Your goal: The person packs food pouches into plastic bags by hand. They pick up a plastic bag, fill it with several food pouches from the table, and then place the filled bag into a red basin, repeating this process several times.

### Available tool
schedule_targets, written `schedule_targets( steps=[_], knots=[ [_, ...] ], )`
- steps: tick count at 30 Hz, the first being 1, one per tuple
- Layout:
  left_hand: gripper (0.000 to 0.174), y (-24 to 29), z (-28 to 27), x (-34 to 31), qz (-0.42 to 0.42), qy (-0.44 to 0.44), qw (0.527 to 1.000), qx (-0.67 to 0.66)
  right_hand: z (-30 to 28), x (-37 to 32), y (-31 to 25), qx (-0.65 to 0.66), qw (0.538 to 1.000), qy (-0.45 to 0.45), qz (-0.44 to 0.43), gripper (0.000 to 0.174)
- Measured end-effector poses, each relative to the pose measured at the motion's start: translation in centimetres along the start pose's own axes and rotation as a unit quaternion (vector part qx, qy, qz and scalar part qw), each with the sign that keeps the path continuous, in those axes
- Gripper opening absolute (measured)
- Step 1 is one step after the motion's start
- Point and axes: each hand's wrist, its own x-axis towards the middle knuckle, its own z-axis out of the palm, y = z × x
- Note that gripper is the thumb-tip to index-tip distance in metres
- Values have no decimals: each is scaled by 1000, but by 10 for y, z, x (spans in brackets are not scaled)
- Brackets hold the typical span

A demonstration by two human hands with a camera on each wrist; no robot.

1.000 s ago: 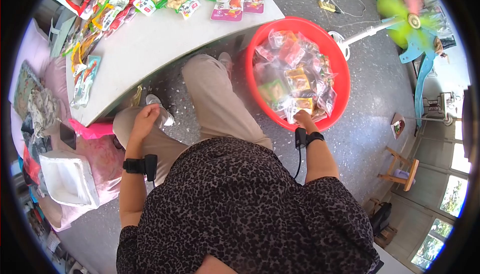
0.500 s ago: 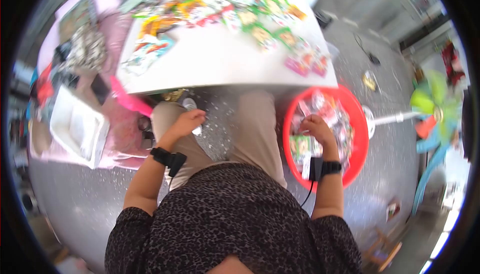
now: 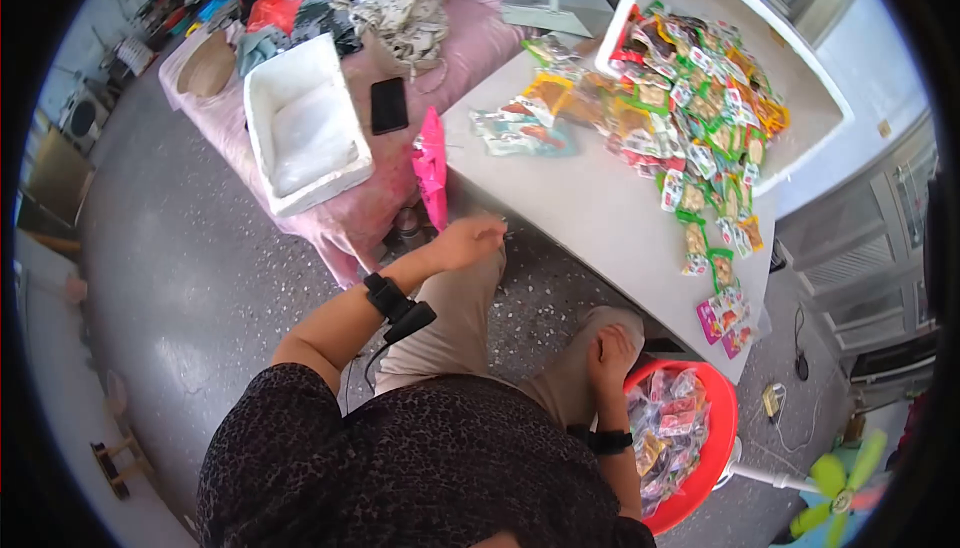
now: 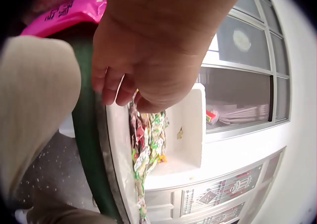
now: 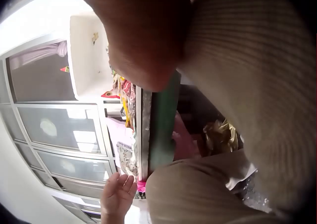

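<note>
In the head view my left hand [image 3: 468,243] is raised over the left thigh, its fingers loosely bent with nothing held. Just beyond it hangs a bright pink plastic bag [image 3: 430,173] at the table's corner. My right hand [image 3: 612,356] rests at the right knee, beside the red basin [image 3: 724,428], and also holds nothing. Clear-wrapped snack packs [image 3: 675,428] fill that basin. On the white table [image 3: 600,233] lie many small snack packets [image 3: 705,148], spilling from a tipped white foam box [image 3: 800,63]. The left wrist view shows the relaxed left hand [image 4: 148,55] before the table edge.
A pink-covered bed [image 3: 215,143] at left carries an empty-looking white foam box [image 3: 305,143], a black phone [image 3: 389,106] and rumpled clothes [image 3: 400,13]. A fan [image 3: 842,500] with green blades stands right of the basin. A power strip [image 3: 771,400] and cable lie on the floor.
The head view has swung left toward the bed. My right hand has left the packs in the basin and come to the knee. The left hand stays above the left leg.
</note>
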Motion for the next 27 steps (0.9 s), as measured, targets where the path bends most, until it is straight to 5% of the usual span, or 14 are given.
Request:
schedule_targets(
  steps=[2,4,6,8,10,13,16,23,27],
  knots=[
    [22,-16,-33,5,55,93,993,50,2,1,0,3,1000,-9,12,15],
    [19,-2,-72,4,-8,218,971,98,3,2,2,-2,1000,-13,17,15],
    [17,-20,-110,10,34,355,917,177,5,1,4,-10,1000,-16,9,16],
    [15,-55,-161,11,73,415,851,314,6,2,5,-8,1000,-19,10,15],
    [24,-81,-199,5,0,440,810,387,7,1,7,-10,1000,-16,11,14],
    [44,-105,-226,-14,-254,301,805,443,8,1,6,-19,1000,-8,9,13],
    [43,-108,-237,-23,-315,194,834,410,8,4,3,-29,999,-10,9,12],
    [27,-117,-243,-26,-247,243,851,394,6,7,0,-29,999,-19,7,14],
    [25,-118,-248,-28,-206,272,818,463,7,6,0,-26,1000,-15,8,14]
  ],
)
